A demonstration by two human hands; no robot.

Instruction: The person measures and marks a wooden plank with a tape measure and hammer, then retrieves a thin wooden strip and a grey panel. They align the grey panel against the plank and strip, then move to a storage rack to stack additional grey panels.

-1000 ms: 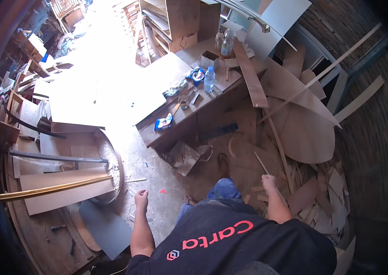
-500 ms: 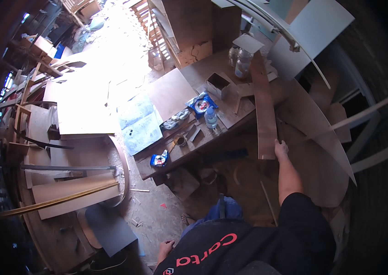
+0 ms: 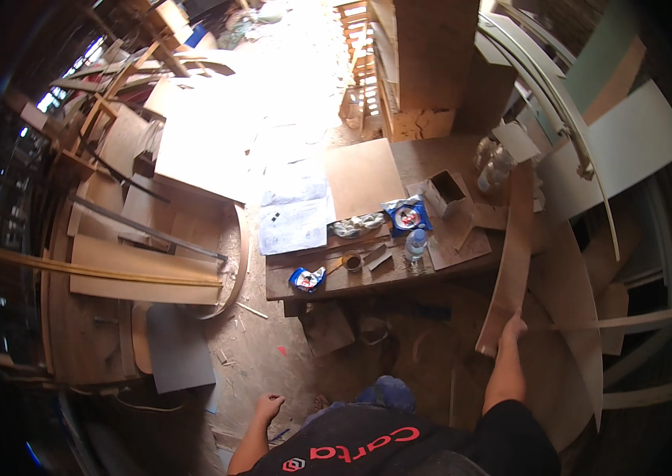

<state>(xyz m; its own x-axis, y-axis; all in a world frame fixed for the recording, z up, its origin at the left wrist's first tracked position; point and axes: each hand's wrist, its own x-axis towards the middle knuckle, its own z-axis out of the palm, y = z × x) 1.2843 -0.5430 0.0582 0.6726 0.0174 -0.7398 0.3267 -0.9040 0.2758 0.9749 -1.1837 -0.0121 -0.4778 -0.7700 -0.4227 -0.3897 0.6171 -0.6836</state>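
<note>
The near end of the brown board [image 3: 514, 262] has come nearer, overhanging the desk [image 3: 423, 161] at right. The right hand [image 3: 514, 326] has its fingers clamped on that end's right edge, a sound hold: it looks light, thin, bendy. Its underside is hidden; whether fingers of the left hand [image 3: 270, 407] meet cannot be told.

The table [image 3: 439, 151] carries a pale panel [image 3: 365, 178], two blue packets [image 3: 308, 279], a clear bottle [image 3: 415, 244] and a round container [image 3: 352, 262]
</note>
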